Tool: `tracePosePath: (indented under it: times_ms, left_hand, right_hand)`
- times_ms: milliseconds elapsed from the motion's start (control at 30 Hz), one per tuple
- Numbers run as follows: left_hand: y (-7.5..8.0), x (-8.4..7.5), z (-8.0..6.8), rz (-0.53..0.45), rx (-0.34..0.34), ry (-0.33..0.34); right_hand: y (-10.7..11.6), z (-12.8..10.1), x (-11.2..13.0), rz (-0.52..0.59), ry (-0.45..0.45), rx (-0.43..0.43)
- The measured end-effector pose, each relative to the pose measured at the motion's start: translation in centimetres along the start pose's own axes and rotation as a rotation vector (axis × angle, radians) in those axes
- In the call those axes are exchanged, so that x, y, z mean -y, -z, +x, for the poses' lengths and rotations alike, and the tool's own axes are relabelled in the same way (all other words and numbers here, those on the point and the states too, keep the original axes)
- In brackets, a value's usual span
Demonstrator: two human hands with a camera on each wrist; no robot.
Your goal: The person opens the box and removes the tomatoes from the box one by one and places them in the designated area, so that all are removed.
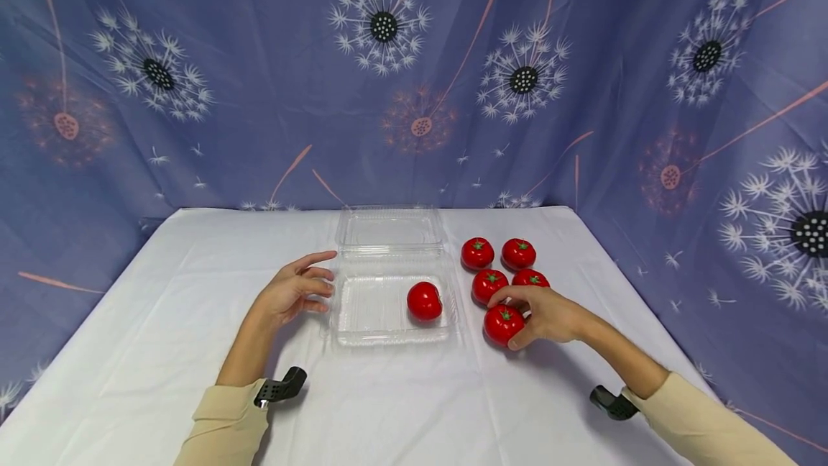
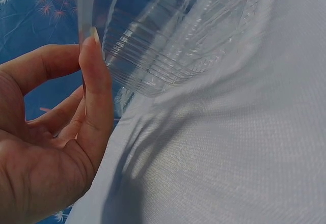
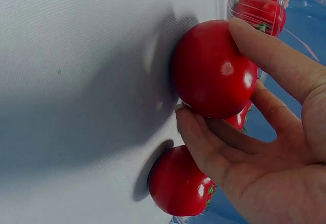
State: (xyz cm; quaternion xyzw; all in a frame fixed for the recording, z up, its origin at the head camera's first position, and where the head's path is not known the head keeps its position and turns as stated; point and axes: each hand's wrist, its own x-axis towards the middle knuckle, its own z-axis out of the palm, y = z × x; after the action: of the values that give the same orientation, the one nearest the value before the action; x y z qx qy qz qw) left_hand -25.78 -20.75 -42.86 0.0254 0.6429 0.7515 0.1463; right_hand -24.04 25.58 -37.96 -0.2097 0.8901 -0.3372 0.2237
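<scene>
A: Starting at the left of the head view, what is the left hand (image 1: 294, 292) doing?

B: It sits just left of centre, fingers loosely spread and holding nothing, right beside the left wall of the clear plastic container (image 1: 362, 308). The left wrist view shows a fingertip near or on that ribbed wall; I cannot tell which.

A: And inside the container?

B: One tomato in the tray (image 1: 424, 300), at its right end. The lid (image 1: 390, 227) lies folded back behind it, toward the curtain.

A: Then to the right?

B: The right hand (image 1: 546, 313) has thumb and fingers curled round the nearest tomato (image 1: 502, 323), which rests on the white cloth (image 1: 162, 351). Four other tomatoes (image 1: 477, 253) sit in a cluster just above it.

A: So how far along?

B: I'd judge early: one packed, one gripped but not lifted, four waiting.
</scene>
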Motion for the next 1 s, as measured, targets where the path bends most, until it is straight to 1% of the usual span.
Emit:
tracePosePath:
  times_ms: [167,400,467,667,733,900,1000]
  left_hand:
    - [0.1,0.0,-0.1,0.008,0.009,-0.004]
    - [-0.1,0.2,-0.2,-0.008,-0.009,0.003]
    - [-0.1,0.1,-0.2,-0.006,-0.004,0.002]
    - [0.0,-0.1,-0.2,-0.007,0.004,-0.002]
    - [0.0,-0.1,-0.2,-0.006,0.005,-0.003]
    - [-0.1,-0.1,-0.2,-0.004,0.011,-0.006]
    - [-0.1,-0.2,-0.2,-0.005,0.012,-0.008]
  right_hand:
    - [-0.1,0.0,0.0,-0.008,-0.004,-0.005]
    - [-0.1,-0.1,0.1,-0.013,-0.010,-0.009]
    - [-0.1,-0.1,0.1,-0.017,-0.009,-0.008]
    - [0.4,-0.2,0.4,-0.022,0.013,0.009]
    - [0.7,-0.2,0.7,-0.042,0.016,0.010]
    - [1.7,-0.3,1.9,-0.115,0.002,-0.026]
    - [2.3,-0.2,2.8,-0.140,0.016,-0.046]
